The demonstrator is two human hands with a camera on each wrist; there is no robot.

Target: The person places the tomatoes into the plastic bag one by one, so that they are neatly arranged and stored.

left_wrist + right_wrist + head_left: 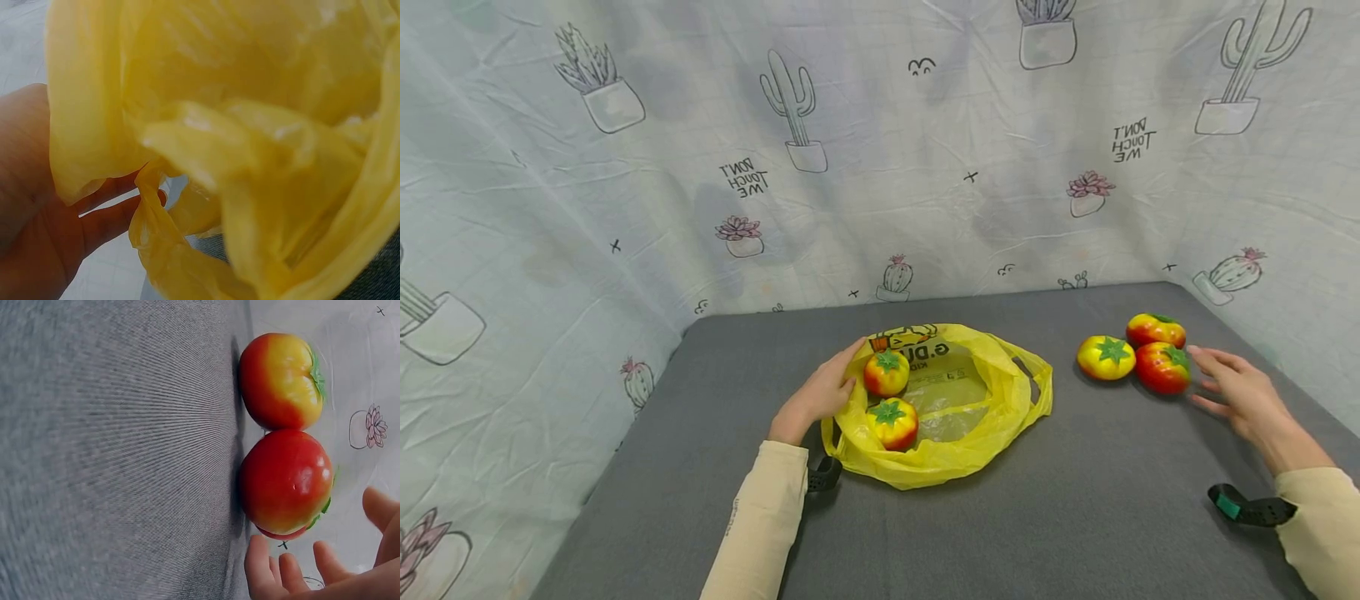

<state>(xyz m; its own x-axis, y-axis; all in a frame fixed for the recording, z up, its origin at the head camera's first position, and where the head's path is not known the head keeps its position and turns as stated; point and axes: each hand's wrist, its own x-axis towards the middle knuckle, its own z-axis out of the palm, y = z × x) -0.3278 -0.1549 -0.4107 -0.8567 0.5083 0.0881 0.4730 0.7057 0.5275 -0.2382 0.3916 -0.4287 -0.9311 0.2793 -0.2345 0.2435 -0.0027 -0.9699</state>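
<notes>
My left hand (829, 385) grips the left rim of a yellow plastic bag (1000, 454), whose mouth gapes upward on the table. In the left wrist view, folds of the bag (181, 144) hide part of that hand's fingers (109, 219). Inside the bag lie two red-and-yellow tomatoes, one farther back (886, 375) and one nearer (895, 427). At the right, a redder tomato (1163, 370) touches two others, a yellow one (1105, 358) and one behind (1154, 329). Spread fingers of my right hand (1243, 396) reach toward the redder tomato from its right side.
A dark grey cloth covers the table (1075, 517). Behind and beside it hangs a pale curtain (865, 167) printed with cacti. Black straps circle both wrists, the right strap (1251, 508) bearing a green patch.
</notes>
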